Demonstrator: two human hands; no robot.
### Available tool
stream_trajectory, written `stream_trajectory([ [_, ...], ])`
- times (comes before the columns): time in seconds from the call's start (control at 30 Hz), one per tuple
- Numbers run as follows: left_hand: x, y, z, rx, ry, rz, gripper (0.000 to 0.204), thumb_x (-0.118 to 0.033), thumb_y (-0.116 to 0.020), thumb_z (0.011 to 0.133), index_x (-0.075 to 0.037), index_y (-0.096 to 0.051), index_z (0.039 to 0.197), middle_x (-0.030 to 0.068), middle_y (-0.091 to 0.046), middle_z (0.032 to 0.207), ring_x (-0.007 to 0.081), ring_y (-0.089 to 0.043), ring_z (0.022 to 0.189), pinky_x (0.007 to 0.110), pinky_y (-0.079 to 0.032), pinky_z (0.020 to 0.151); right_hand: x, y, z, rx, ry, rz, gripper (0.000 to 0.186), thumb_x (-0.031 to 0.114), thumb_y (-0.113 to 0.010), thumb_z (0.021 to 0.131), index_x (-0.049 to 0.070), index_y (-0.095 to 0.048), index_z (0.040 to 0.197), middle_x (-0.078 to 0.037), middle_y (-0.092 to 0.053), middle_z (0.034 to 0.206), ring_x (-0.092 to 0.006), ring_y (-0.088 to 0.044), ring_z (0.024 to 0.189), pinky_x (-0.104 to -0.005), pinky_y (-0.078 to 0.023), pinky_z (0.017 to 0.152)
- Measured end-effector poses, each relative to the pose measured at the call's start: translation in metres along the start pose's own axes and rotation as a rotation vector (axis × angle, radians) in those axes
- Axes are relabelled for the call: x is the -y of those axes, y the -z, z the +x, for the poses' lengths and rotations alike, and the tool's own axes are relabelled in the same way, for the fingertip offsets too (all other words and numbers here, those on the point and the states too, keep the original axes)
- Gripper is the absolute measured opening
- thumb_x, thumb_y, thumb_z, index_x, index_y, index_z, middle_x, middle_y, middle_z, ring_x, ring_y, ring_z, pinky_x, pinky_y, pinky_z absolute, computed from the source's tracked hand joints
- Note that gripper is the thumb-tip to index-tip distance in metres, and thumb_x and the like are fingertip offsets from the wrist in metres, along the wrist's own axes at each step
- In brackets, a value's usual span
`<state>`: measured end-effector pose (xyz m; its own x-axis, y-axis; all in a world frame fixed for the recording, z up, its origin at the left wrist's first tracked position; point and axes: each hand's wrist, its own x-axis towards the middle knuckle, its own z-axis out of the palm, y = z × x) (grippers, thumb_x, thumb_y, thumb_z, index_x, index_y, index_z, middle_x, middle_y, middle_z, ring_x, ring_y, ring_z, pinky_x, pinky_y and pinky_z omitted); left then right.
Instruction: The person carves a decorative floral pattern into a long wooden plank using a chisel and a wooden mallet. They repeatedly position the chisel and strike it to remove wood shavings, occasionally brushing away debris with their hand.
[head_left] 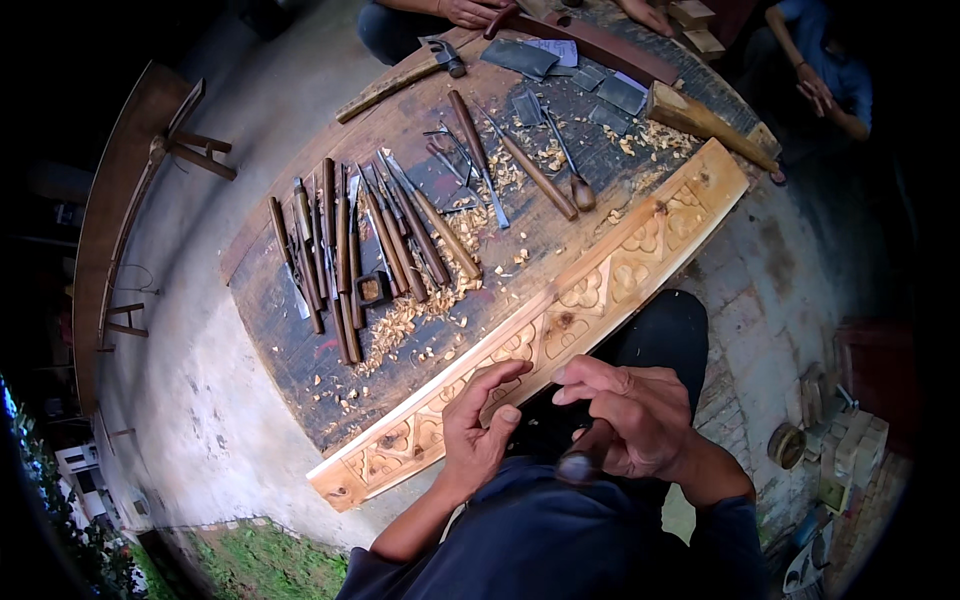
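Note:
A long pale board (625, 277) carved with rows of petal and leaf shapes lies slantwise along the near edge of the workbench, in front of my body. Over its near edge is my left hand (475, 428), thumb and fingers apart, with nothing visible in it. To its right, my right hand (640, 418) is closed around a dark wooden-handled tool (583, 462), whose rounded butt points toward me. The tool's working end is hidden, so I cannot tell its kind. Beyond the board lie several wood-handled carving chisels (400, 235) in a loose row.
Wood shavings (400, 328) litter the workbench (300, 390). A hammer (447, 57), sandpaper pieces (520, 58) and a wooden mallet (705, 118) lie at its far side. Another person's hand (470, 12) is beyond; a second person (835, 75) sits far right. Wood blocks (850, 450) are stacked at right.

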<state>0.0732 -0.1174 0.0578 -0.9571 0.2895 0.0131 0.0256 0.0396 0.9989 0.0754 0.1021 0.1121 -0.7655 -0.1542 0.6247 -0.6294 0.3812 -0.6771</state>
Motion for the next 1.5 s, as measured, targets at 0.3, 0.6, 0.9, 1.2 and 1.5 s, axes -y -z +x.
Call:
stream_trajectory([
  [0.3,0.003,0.135,-0.053,-0.121,0.394,-0.582,0.115,-0.091,-0.023,0.096,0.009,-0.062,0.137,0.0311,-0.069,0.13,0.0402,-0.069,0.122,0.054,-0.049,0.111,-0.037,-0.136,-0.018,0.213,0.421,-0.278,0.032,0.027,-0.075,0.085,0.002,-0.074,0.105,-0.001,-0.05,0.068,-0.0128,-0.053,0.056,-0.0282,-0.039,0.05],
  [0.6,-0.002,0.139,-0.035,0.084,0.492,-0.104,0.128,-0.098,-0.039,0.084,0.015,-0.058,0.141,0.0277,-0.067,0.138,0.0359,-0.066,0.128,0.047,-0.046,0.116,-0.051,-0.152,-0.025,0.157,0.429,-0.234,0.02,0.018,-0.067,0.08,0.003,-0.069,0.093,-0.001,-0.058,0.07,-0.0127,-0.061,0.063,-0.0274,-0.045,0.057],
  [0.9,0.004,0.147,-0.024,0.133,0.422,-0.283,0.131,-0.1,-0.034,0.084,0.016,-0.06,0.138,0.0328,-0.065,0.137,0.0421,-0.062,0.133,0.054,-0.041,0.119,-0.054,-0.155,-0.02,0.163,0.411,-0.122,0.019,0.019,-0.067,0.081,0.005,-0.071,0.094,0.0,-0.051,0.067,-0.0116,-0.055,0.057,-0.0277,-0.039,0.051],
  [1.2,0.01,0.139,-0.019,0.062,0.352,-0.45,0.123,-0.094,-0.019,0.093,0.013,-0.069,0.128,0.0336,-0.068,0.132,0.0446,-0.059,0.135,0.056,-0.028,0.126,-0.056,-0.167,-0.032,0.157,0.418,-0.194,0.019,0.021,-0.067,0.081,0.007,-0.069,0.093,0.0,-0.053,0.07,-0.0112,-0.057,0.059,-0.0267,-0.038,0.05],
  [1.5,0.014,0.139,-0.01,0.046,0.461,-0.428,0.12,-0.091,-0.015,0.096,0.011,-0.075,0.111,0.0339,-0.072,0.122,0.0432,-0.067,0.123,0.055,-0.024,0.128,-0.053,-0.153,-0.012,0.164,0.334,-0.113,0.022,0.027,-0.072,0.084,0.006,-0.068,0.091,-0.002,-0.056,0.07,-0.0125,-0.06,0.061,-0.0281,-0.041,0.051],
])
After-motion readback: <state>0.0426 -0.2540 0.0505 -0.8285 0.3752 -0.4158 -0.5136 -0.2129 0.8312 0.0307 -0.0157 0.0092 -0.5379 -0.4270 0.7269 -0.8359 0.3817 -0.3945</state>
